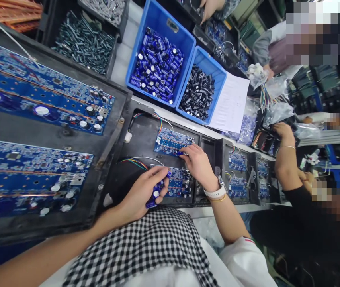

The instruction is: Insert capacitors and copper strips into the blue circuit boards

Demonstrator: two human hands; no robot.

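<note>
At the lower right part of the upper circuit board [168,139], the right hand [198,161] was observed reaching in, thumb and forefinger pinched on a single blue capacitor [179,153]. This capacitor projected from the fingertips toward the board and lay close over its lower edge; whether its leads were seated could not be determined. The left hand [149,185] was found curled around a cluster of blue capacitors [157,193], one showing beside the thumb tip and others between the palm and the bent fingers. That hand stood at the left end of the lower circuit board [178,183] and hid part of it. Both boards lay in a black tray [140,145], with coloured wires [138,160] at their left. Beyond the tray stood a large blue bin [161,16] of blue capacitors, adjoined by a smaller blue bin [218,85] of black ones
</note>
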